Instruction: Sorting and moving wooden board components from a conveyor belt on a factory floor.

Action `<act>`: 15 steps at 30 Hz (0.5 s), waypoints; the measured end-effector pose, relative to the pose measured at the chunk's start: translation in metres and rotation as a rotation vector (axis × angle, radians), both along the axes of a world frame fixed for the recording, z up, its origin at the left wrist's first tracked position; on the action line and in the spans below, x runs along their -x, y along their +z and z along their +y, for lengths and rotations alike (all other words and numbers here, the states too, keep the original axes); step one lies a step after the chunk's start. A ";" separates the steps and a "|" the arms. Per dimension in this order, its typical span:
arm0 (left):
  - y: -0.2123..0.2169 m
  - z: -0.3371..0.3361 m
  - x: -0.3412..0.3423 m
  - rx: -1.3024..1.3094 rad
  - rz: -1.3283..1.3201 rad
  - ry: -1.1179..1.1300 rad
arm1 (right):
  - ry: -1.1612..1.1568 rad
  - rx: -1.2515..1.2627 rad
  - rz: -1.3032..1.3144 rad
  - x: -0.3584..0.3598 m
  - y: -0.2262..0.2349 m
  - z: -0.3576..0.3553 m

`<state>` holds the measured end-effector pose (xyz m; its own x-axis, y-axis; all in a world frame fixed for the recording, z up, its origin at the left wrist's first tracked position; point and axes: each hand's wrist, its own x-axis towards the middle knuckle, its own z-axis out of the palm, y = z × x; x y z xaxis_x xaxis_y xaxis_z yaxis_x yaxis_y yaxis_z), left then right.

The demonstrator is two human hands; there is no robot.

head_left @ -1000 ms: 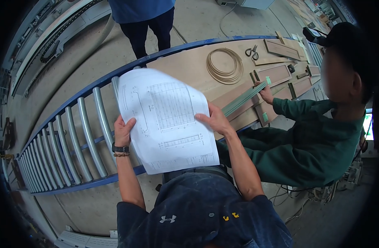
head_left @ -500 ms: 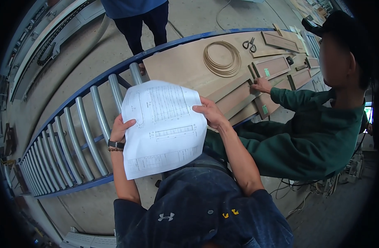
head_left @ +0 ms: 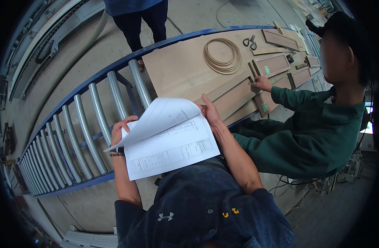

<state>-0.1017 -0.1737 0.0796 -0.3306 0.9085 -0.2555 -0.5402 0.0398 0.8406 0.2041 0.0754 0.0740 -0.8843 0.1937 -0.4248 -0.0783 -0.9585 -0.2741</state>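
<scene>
Printed white paper sheets point(head_left: 171, 155) with tables and line drawings lie across my hands in front of my waist. The top part is curled over toward me, covering some of the print. My left hand point(head_left: 121, 129) is closed on the left side of the paper, its fingers partly behind the curl. On the right edge, my right hand point(head_left: 211, 112) grips the paper, with one digit sticking up and the other fingers partly hidden at the sheet.
Beyond the paper runs a blue-framed roller conveyor point(head_left: 97, 108). A wooden board point(head_left: 177, 62) on it bears a coil of thin strip point(head_left: 221, 73), scissors point(head_left: 250, 43) and several framed panels point(head_left: 276, 65). A green-sleeved co-worker's hand point(head_left: 262, 83) touches the panels. Another person point(head_left: 145, 20) stands across.
The paper's top has been folded over toward me and the sheet sits lower. My right hand's grip has shifted, one digit now raised; my left hand has turned with the curl.
</scene>
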 end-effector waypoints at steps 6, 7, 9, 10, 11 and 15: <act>0.041 0.000 0.008 -0.039 0.150 -0.049 | 0.085 -0.688 -0.429 0.021 0.053 -0.022; 0.045 -0.002 0.011 -0.036 0.231 -0.044 | 0.020 -0.666 -0.384 0.024 0.064 -0.024; 0.048 -0.007 0.018 -0.031 0.381 -0.054 | 0.075 -0.658 -0.484 0.023 0.076 -0.016; 0.052 -0.007 0.019 -0.044 0.447 -0.067 | 0.145 -0.533 -0.512 0.021 0.072 -0.009; 0.057 -0.007 0.020 -0.057 0.513 -0.079 | 0.214 -0.407 -0.536 0.019 0.068 -0.004; 0.068 -0.004 0.014 -0.080 0.569 -0.073 | 0.207 -0.771 -0.601 0.030 0.066 -0.020</act>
